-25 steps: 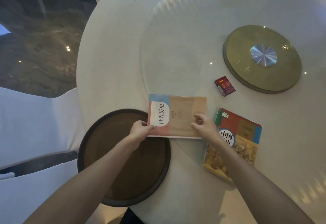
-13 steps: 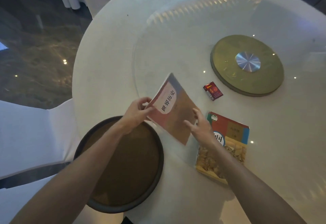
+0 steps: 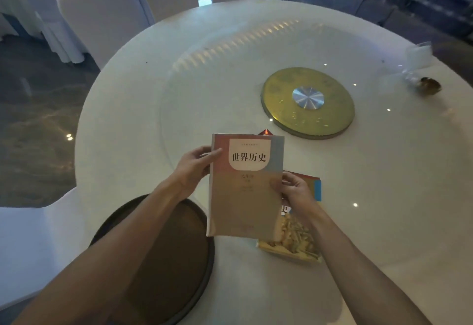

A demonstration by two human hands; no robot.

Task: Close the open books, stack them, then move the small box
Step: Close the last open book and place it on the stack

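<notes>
I hold a closed tan and pink history book point(image 3: 243, 204) upright above the table, cover facing me. My left hand point(image 3: 194, 168) grips its left edge and my right hand point(image 3: 294, 191) grips its right edge. A second closed book point(image 3: 297, 242) with a colourful cover lies flat on the table, partly hidden behind the held book and my right hand. Only a red tip of the small box point(image 3: 266, 132) shows above the held book's top edge.
A round dark tray point(image 3: 184, 273) sits at the near table edge under my left arm. A gold disc with a silver hub point(image 3: 307, 101) marks the middle of the white round table point(image 3: 143, 109). Glassware point(image 3: 419, 68) stands far right. White-covered chairs point(image 3: 97, 17) surround the table.
The history book was lying flat, then both hands lifted it, turned it upright and brought it to the right, over the second book's left side. The view tilted upward.
</notes>
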